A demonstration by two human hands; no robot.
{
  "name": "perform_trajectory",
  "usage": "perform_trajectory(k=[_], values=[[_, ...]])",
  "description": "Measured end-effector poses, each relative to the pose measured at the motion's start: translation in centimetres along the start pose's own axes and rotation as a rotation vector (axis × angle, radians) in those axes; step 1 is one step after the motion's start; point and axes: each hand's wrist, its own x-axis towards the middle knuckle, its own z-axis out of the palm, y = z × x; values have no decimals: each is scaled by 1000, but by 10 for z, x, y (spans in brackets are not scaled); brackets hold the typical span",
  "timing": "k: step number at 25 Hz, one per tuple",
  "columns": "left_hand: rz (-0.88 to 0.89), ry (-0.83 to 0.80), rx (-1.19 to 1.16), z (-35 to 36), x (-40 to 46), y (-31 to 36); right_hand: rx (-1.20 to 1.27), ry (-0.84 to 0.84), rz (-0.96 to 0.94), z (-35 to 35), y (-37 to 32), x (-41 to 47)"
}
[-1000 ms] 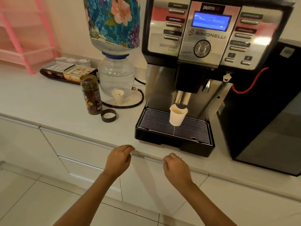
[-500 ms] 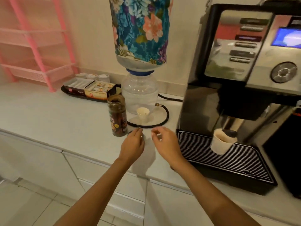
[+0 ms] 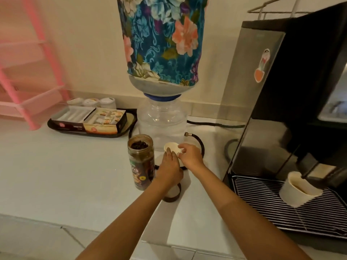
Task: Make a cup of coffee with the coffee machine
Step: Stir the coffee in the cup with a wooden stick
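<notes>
The coffee machine (image 3: 293, 87) fills the right side, its black drip tray (image 3: 262, 209) low at the right. On the grate a white paper cup (image 3: 294, 192) stands under the spout with brown liquid in it. A second small white paper cup (image 3: 171, 147) sits in front of the water dispenser. My right hand (image 3: 189, 155) pinches its rim. My left hand (image 3: 169, 167) lies against the cup's near side, fingers touching it. An open jar of coffee (image 3: 140, 162) stands just left of my left hand. Its dark lid (image 3: 173, 194) lies on the counter, partly under my left forearm.
A water dispenser (image 3: 161, 121) with a floral-covered bottle (image 3: 159, 38) stands behind the small cup, a black hose (image 3: 199, 141) curling to its right. A black tray (image 3: 105, 132) with sachet boxes sits back left. A pink rack (image 3: 28, 72) stands at far left. The counter edge runs near me.
My view has swung left and closer. Both hands moved from the counter's front edge forward to the small cup by the dispenser, and my right hand has taken its rim.
</notes>
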Motion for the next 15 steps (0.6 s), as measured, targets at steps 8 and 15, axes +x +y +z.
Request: perform_trajectory(k=[8, 15], values=[[-43, 5, 97, 15, 26, -2, -39, 0, 4, 18, 12, 28], [-60, 22, 126, 19, 23, -4, 238, 201, 56, 9, 17, 27]])
